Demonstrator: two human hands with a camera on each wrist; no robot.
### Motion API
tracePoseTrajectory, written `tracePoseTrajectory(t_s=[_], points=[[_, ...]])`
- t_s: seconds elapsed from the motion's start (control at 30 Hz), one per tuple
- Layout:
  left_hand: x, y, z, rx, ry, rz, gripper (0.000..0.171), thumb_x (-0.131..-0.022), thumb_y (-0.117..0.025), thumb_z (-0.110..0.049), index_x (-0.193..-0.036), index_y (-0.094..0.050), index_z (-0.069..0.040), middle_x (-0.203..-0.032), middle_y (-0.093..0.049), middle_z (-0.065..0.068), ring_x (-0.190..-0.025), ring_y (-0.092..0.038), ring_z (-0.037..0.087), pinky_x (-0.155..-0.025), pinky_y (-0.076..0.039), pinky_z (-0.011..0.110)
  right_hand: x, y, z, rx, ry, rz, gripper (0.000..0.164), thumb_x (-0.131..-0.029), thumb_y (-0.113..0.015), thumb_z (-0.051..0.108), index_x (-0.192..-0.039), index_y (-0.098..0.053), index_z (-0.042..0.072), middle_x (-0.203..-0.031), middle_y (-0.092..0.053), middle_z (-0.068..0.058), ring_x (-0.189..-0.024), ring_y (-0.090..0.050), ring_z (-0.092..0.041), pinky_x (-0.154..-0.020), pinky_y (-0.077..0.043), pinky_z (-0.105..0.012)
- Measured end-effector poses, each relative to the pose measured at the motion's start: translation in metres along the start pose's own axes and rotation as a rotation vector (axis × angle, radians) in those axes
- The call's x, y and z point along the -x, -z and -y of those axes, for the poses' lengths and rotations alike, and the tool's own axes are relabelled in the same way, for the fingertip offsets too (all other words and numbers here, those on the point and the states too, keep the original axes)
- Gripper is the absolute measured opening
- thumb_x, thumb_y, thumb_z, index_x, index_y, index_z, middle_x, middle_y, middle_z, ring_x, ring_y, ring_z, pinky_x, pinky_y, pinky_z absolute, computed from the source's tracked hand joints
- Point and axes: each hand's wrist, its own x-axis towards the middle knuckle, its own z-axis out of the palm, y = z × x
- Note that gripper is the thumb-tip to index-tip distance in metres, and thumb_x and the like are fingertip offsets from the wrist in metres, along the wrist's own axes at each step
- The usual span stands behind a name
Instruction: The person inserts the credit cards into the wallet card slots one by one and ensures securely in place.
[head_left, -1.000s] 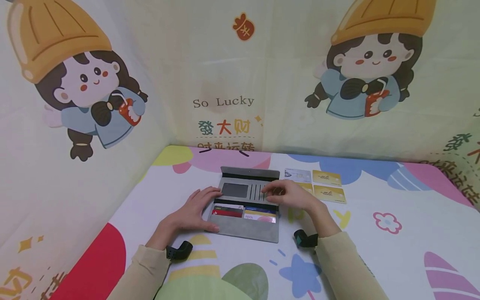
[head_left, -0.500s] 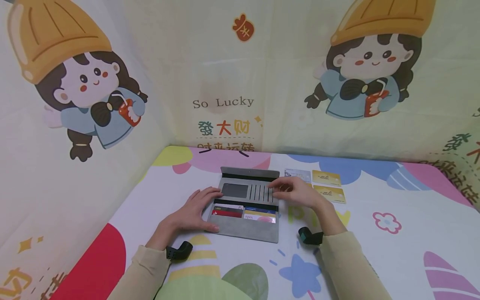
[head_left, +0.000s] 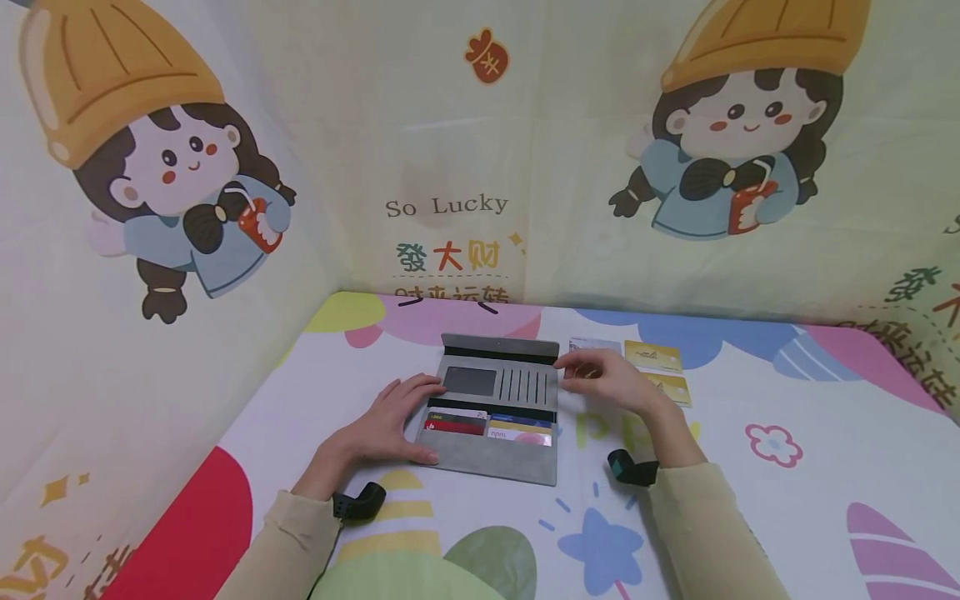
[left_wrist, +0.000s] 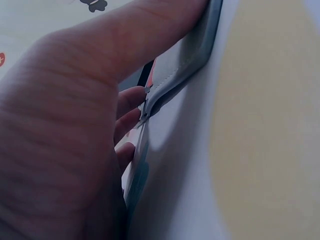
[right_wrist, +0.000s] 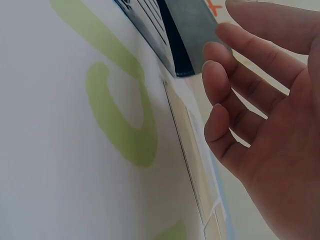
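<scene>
Grey wallet [head_left: 498, 460], gold cards [head_left: 654, 356], plain beige sleeves [head_left: 716, 525], white tablecloth [head_left: 810, 500] patterned in many colours

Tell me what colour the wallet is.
The wallet is grey with black bands, clearest in the head view.

This looks like a small draped booth built around one tabletop [head_left: 832, 475]. Pale, creased cloth forms a left wall [head_left: 67, 358] and a far wall [head_left: 570, 167], printed with cartoon figures [head_left: 731, 150], "So Lucky" lettering [head_left: 446, 205] and Chinese characters [head_left: 447, 255]. Bright printed shapes cover the tabletop. Black wrist-worn cameras [head_left: 360, 503] suggest a recording corner; whether in a home or studio cannot be told.
</scene>
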Motion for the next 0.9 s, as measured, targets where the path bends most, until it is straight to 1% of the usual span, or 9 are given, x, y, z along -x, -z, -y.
tracePoseTrajectory(t_s=[0.17,0.23,0.33,0.5,0.7,0.9], points=[[0.000,-0.001,0.001,0.000,-0.003,-0.001,0.097,-0.062,-0.068,-0.070,-0.141,-0.038,-0.023,-0.147,-0.028,-0.004,-0.134,-0.021,0.013,-0.110,-0.005,0.045,0.009,0.006,0.017,-0.017,-0.022,-0.006,0.030,-0.087,-0.065,0.009,-0.115,-0.062,-0.003,-0.096,-0.060,-0.014,-0.087,-0.051,-0.029,-0.079,-0.044,-0.040],[0.000,-0.001,0.001,-0.001,-0.004,-0.002,0.097,-0.062,-0.068,-0.070,-0.141,-0.038,-0.023,-0.147,-0.028,-0.004,-0.134,-0.021,0.014,-0.110,-0.005,0.045,0.011,0.008,0.018,-0.021,-0.028,-0.005,0.031,-0.087,-0.064,0.008,-0.115,-0.061,-0.003,-0.099,-0.060,-0.017,-0.088,-0.051,-0.029,-0.080,-0.044,-0.040],[0.000,-0.001,0.001,-0.003,-0.004,-0.002,0.097,-0.062,-0.069,-0.070,-0.140,-0.038,-0.023,-0.146,-0.028,-0.004,-0.134,-0.021,0.014,-0.110,-0.004,0.044,0.009,0.008,0.006,-0.018,-0.037,-0.014,0.032,-0.087,-0.065,0.012,-0.116,-0.061,-0.001,-0.104,-0.061,-0.016,-0.090,-0.052,-0.027,-0.083,-0.044,-0.040],[0.000,0.000,0.000,0.001,-0.009,-0.002,0.096,-0.062,-0.070,-0.068,-0.140,-0.039,-0.022,-0.146,-0.028,-0.004,-0.134,-0.021,0.014,-0.110,-0.005,0.045,0.005,0.010,-0.018,0.001,-0.048,-0.036,0.035,-0.087,-0.067,0.021,-0.118,-0.062,0.006,-0.106,-0.061,-0.007,-0.092,-0.052,-0.023,-0.084,-0.044,-0.038],[0.001,0.000,-0.001,0.001,0.000,-0.001,0.096,-0.061,-0.070,-0.068,-0.140,-0.039,-0.022,-0.147,-0.029,-0.003,-0.134,-0.021,0.014,-0.110,-0.005,0.045,0.009,0.015,-0.025,0.017,-0.087,-0.086,0.036,-0.084,-0.069,0.026,-0.117,-0.064,0.012,-0.105,-0.061,-0.005,-0.093,-0.053,-0.024,-0.084,-0.043,-0.039],[0.001,0.000,-0.001,0.000,0.007,0.000,0.097,-0.061,-0.070,-0.069,-0.140,-0.039,-0.023,-0.147,-0.028,-0.004,-0.134,-0.021,0.014,-0.110,-0.007,0.046,0.013,0.020,-0.028,0.050,-0.111,-0.101,0.038,-0.083,-0.070,0.025,-0.117,-0.063,0.011,-0.105,-0.061,-0.006,-0.094,-0.052,-0.024,-0.085,-0.043,-0.039]])
